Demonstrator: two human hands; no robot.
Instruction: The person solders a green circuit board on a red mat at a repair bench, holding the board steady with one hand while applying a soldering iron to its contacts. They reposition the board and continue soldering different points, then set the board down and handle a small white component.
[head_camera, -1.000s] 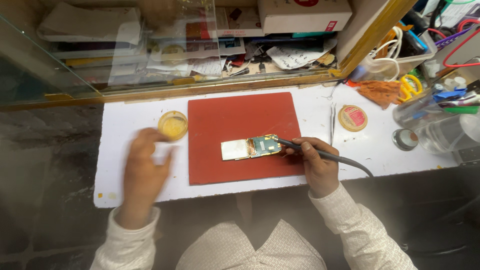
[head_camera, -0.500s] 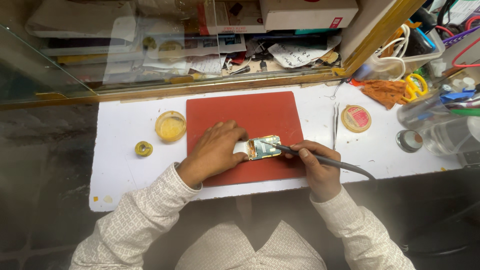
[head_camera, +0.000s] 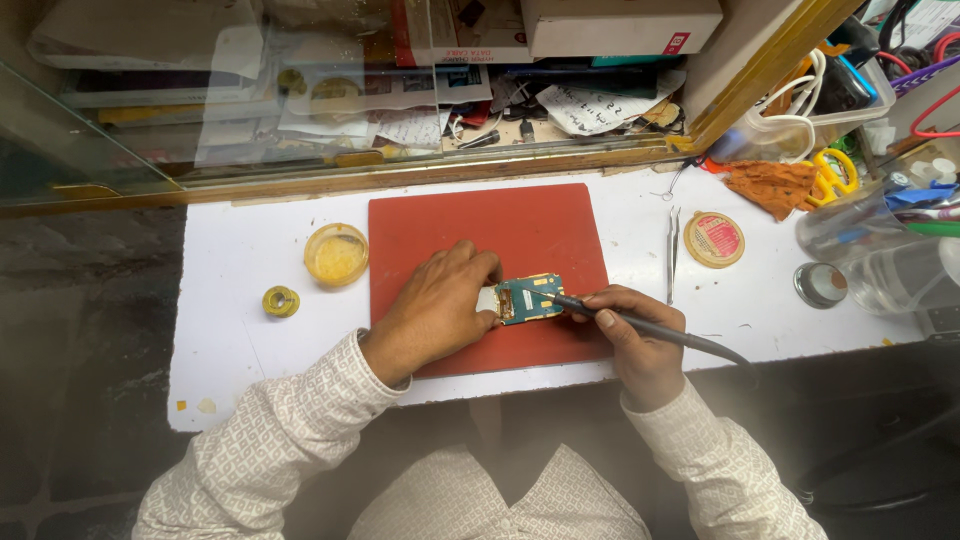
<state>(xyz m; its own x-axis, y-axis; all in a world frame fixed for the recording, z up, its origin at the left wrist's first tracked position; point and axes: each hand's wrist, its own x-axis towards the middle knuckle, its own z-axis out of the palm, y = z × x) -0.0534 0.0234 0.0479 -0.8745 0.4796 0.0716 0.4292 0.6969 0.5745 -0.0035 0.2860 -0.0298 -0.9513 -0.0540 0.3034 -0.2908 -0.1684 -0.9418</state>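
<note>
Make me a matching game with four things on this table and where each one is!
Things:
1. circuit board
2. soldering iron
3. yellow tub
4. tweezers

Places:
A. in the right hand
B. left of the red mat
C. under the left hand fingertips
D. right of the red mat

Pairs: 1-C, 2-A, 3-B, 4-D
</note>
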